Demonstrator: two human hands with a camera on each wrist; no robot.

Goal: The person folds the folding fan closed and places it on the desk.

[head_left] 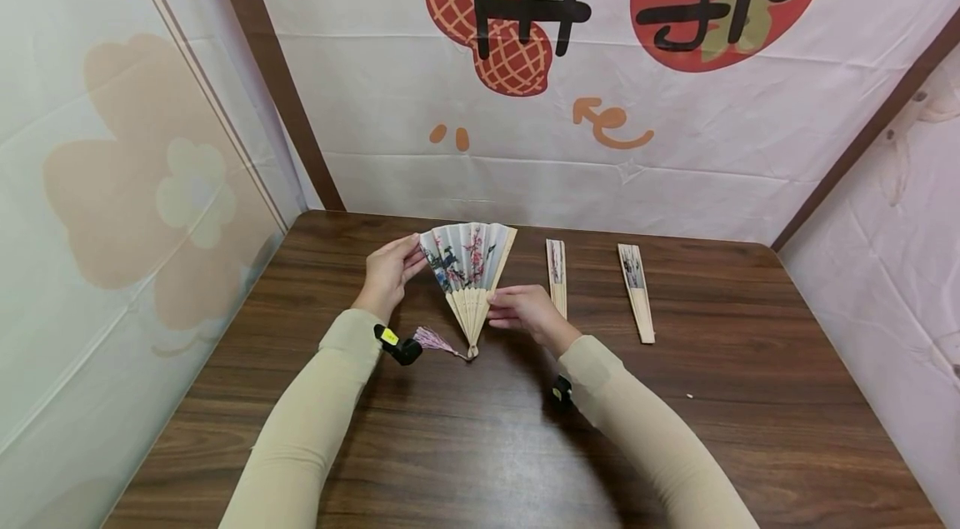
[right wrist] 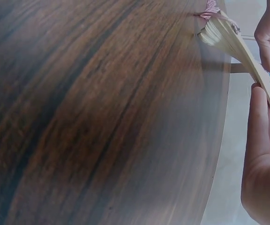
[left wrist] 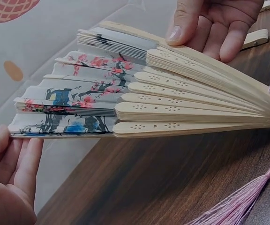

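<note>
A folding fan (head_left: 468, 271) with pale wooden ribs and a white, flower-painted leaf is partly spread above the table. My left hand (head_left: 388, 272) pinches the leaf's outer left edge between thumb and fingers, as the left wrist view shows. On the other side, my right hand (head_left: 531, 314) holds the right guard stick, thumb on top and fingers beneath. A pink tassel (left wrist: 243, 201) hangs from the fan's pivot end. In the right wrist view the fan's ribs (right wrist: 226, 40) rise over the table, and its leaf is mostly cut off.
Two folded fans lie on the brown wooden table (head_left: 465, 446): one fan (head_left: 557, 266) just behind my right hand, another fan (head_left: 636, 293) farther right. A small white speck (head_left: 689, 396) lies at the right. Printed cloth walls (head_left: 375, 96) stand behind and beside the table.
</note>
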